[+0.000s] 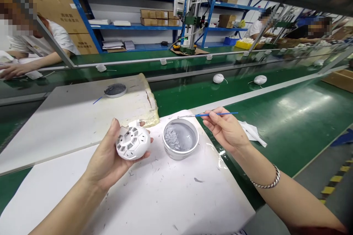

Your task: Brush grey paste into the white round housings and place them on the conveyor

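A round white plastic housing (135,145) with dark slots and hexagonal openings rests in my left hand (110,158), the fingers wrapped around it. My right hand (227,128) pinches a thin blue brush (215,114) whose pale tip lies over the rim of a white tub. That tub (180,152) holds grey paste, lumpy on its left side and smooth on its right. It stands on a white sheet (176,194) marked with grey smears, between my two hands.
A white board (68,117) at the left carries a shallow dish (116,91) of grey paste. White housings (218,78) lie on the green surface beyond. A crumpled white cloth (252,132) is beside my right wrist. People sit across the bench, before blue shelves (132,26).
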A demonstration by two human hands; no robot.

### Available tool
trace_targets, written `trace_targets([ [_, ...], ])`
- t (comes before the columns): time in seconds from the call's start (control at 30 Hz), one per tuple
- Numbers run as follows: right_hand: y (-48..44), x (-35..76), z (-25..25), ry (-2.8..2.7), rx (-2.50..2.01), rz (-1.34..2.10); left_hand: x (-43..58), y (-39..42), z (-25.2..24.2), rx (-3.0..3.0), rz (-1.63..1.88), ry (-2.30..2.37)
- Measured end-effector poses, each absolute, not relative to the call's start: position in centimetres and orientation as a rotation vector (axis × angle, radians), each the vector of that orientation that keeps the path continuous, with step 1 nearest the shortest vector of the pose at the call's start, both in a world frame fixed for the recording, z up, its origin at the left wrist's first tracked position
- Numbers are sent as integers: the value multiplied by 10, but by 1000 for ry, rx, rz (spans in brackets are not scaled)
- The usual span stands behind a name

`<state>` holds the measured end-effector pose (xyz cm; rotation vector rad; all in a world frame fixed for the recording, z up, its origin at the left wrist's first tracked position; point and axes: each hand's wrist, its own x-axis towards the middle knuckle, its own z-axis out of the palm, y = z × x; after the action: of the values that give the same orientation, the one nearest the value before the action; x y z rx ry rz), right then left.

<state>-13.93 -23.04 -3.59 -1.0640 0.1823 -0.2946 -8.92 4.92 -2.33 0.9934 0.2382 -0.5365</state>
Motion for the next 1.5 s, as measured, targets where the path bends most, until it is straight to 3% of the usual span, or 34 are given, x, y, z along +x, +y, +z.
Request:
trace_targets([
  [0.3,-184,-131,12,-186,-1197,-266,-99,41,-21,1011,-631,236],
  [1.03,-169,-157,1,-460,-1688,-473,-105,36,-18,1062,-680,106],
  [1.5,-168,-162,8,-613,-1700,-589,-101,37,-21,1033,-719,118],
])
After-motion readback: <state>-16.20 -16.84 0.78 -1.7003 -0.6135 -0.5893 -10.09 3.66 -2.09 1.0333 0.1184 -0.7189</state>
